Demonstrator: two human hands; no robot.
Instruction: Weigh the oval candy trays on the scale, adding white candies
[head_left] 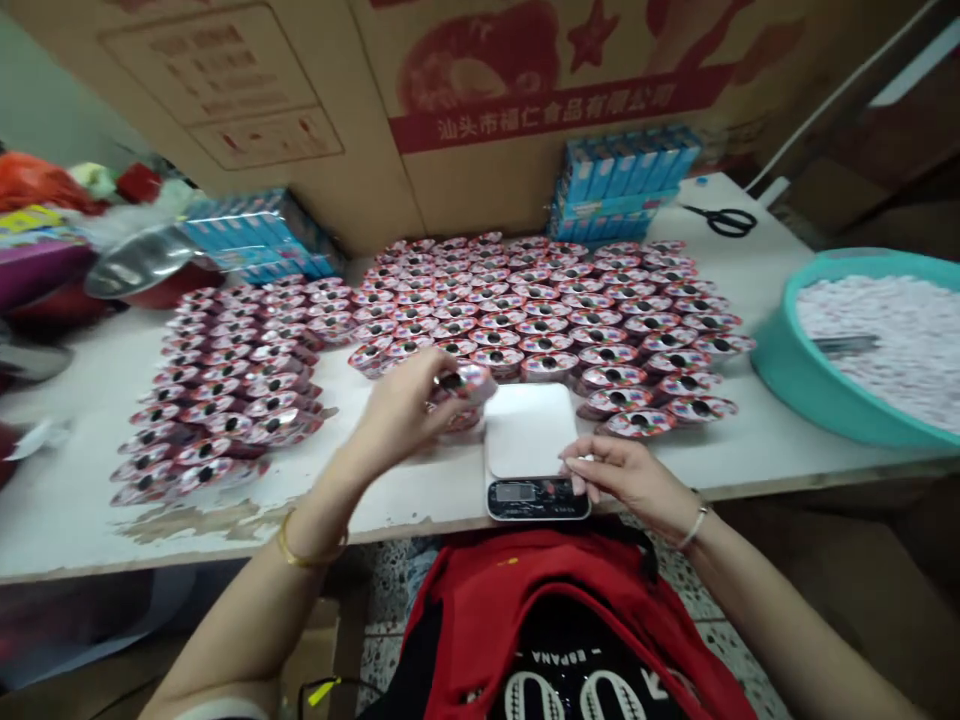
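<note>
My left hand is closed around a small red-and-white printed pouch, raised just left of the kitchen scale. The white scale has a black display strip along its front edge, and its plate carries nothing. At the plate's right edge is my right hand, its thumb and fingers pinched together. Something small and whitish shows at those fingertips, too small to name. Behind the scale, rows of matching pouches stand upright with dark openings on top. Another block of pouches stands to the left.
To the right, a teal basin holds many small whitish pieces with a metal utensil among them. Black scissors lie behind it. Blue boxes stand against a large carton. A metal bowl sits at left.
</note>
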